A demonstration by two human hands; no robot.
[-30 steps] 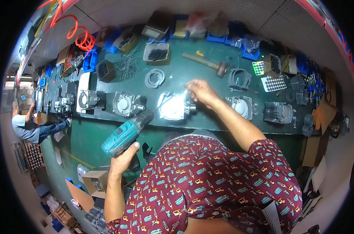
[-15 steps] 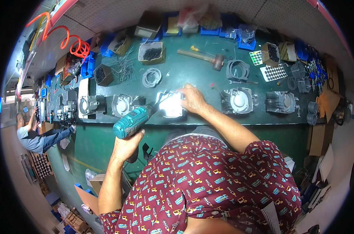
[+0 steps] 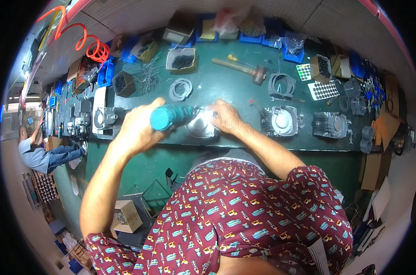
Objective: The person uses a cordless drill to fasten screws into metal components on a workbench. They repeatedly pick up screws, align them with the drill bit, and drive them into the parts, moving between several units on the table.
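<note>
My left hand (image 3: 141, 126) is closed around a teal cordless drill (image 3: 167, 118), raised over the bench edge with its nose pointing right. The drill's tip reaches the upper left side of a shiny metal engine housing (image 3: 201, 123); whether it touches is too small to tell. My right hand (image 3: 226, 115) rests on the right upper edge of that same housing, fingers bent over it. Further finned housings stand in the row: one to the right (image 3: 282, 120), another at far right (image 3: 330, 124), one to the left (image 3: 108, 118).
A wooden-handled mallet (image 3: 238, 68), grey ring gaskets (image 3: 180, 89) and a box of black screws (image 3: 182, 61) lie behind on the green bench (image 3: 221, 94). Blue bins line the back. A coiled orange hose (image 3: 97, 50) hangs at left. Another person (image 3: 45, 151) is at far left.
My left hand has risen and swung the drill up from below the bench edge, so it now lies level beside the housing. My right hand stays nearly in place.
</note>
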